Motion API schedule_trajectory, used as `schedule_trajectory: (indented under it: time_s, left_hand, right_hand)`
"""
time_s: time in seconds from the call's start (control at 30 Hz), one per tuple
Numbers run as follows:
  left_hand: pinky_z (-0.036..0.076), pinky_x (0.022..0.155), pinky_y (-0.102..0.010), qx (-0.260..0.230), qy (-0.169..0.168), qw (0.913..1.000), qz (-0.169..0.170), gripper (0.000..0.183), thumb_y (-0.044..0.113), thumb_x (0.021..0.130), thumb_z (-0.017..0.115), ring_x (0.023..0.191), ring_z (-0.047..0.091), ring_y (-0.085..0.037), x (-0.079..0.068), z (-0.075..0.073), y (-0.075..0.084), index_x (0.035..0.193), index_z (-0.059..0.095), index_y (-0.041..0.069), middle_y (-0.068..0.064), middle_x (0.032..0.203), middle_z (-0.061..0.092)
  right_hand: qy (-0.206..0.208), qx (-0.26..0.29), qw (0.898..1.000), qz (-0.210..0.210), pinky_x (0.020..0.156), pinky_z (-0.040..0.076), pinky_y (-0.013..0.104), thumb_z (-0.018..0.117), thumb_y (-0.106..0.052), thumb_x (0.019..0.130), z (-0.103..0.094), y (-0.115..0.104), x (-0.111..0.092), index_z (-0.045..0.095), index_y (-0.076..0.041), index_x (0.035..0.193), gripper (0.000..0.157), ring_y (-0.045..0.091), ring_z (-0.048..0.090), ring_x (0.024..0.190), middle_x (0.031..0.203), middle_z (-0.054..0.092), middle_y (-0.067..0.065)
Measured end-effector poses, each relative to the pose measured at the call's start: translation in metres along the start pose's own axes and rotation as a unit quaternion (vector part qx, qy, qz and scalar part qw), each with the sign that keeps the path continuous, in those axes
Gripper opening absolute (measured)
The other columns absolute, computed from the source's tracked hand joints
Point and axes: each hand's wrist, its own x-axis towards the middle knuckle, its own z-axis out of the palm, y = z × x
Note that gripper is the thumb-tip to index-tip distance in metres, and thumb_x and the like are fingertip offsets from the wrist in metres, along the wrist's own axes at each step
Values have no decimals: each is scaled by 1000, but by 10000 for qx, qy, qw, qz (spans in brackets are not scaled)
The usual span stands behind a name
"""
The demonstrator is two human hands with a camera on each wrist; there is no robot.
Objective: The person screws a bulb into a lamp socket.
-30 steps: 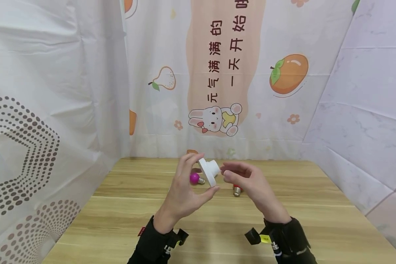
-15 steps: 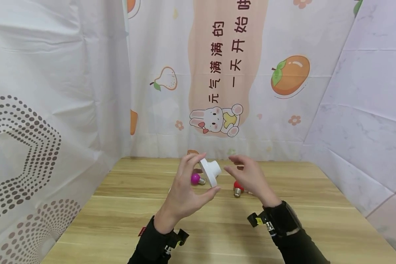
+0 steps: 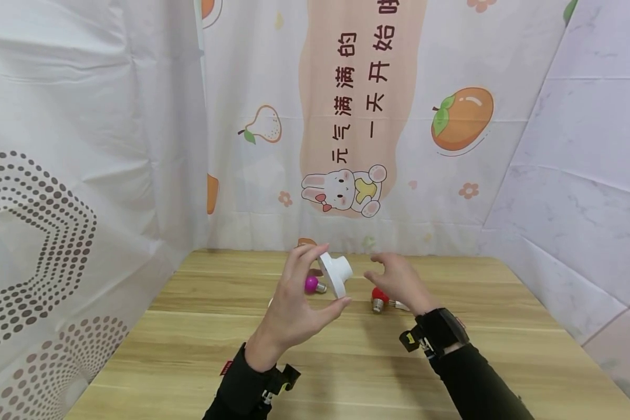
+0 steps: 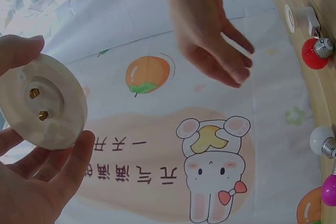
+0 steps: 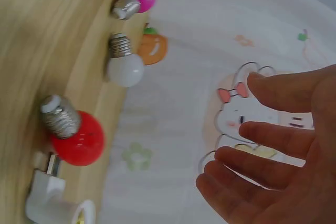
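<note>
My left hand (image 3: 289, 306) grips a round white lamp holder (image 3: 336, 274) by its rim, thumb below and fingers above, up over the table. The holder's flat back, with two brass screws, shows in the left wrist view; its narrower socket end points toward my right hand. That right hand (image 3: 403, 287) hovers a short way to the right, fingers loosely bent and nothing in them. Below it lies a red bulb (image 3: 380, 295) with a metal screw base. Partly behind my left hand is a magenta bulb (image 3: 312, 284).
In the right wrist view a white bulb (image 5: 126, 70) lies between the magenta and red ones. A white plug-in socket (image 5: 48, 199) with metal prongs lies beside the red bulb. The wooden table (image 3: 199, 326) ends at a printed curtain (image 3: 262, 186).
My right hand has drawn away from the lamp holder to the right, uncovering more of the red bulb. My left hand keeps the holder nearly still.
</note>
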Motion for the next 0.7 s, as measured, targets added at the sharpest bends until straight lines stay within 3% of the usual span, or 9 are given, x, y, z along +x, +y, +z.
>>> schedule_trajectory:
  time_s: [0.27, 0.43, 0.57, 0.7]
  left_hand:
    - [58, 85, -24, 43, 6, 10000, 29, 92, 12, 74, 92, 111, 58, -20, -1, -1, -2, 151, 42, 12, -11, 136, 42]
    - [58, 82, -23, 46, 28, 10000, 47, 91, 12, 73, 92, 107, 59, -20, -1, -1, -1, 150, 43, 12, -12, 136, 43]
    - [58, 83, -24, 63, 21, 9999, 103, 92, 12, 73, 92, 111, 57, -21, 0, -1, -1, 150, 42, 11, -12, 135, 43]
    - [58, 85, -24, 58, -2, 9999, 153, 91, 12, 74, 92, 112, 56, -22, 0, -1, -1, 150, 42, 10, -13, 135, 43]
  right_hand:
    - [-508, -393, 9977, 220, 98, 50, 57, 72, -19, 92, 21, 20, 6, 64, 11, 123, 44, 44, 60, 118, 123, 65, 28]
    - [-689, -978, 9928, -4, 95, 51, 54, 72, -19, 91, 36, 28, 6, 67, 9, 120, 40, 44, 60, 113, 115, 67, 26]
    - [-694, -1276, 9894, -55, 89, 54, 52, 71, -18, 89, 49, 36, 1, 69, 6, 117, 37, 43, 62, 108, 109, 67, 23]
    - [-680, -1246, 9899, -8, 84, 55, 50, 70, -14, 89, 56, 40, -2, 70, 4, 115, 32, 39, 63, 100, 104, 66, 21]
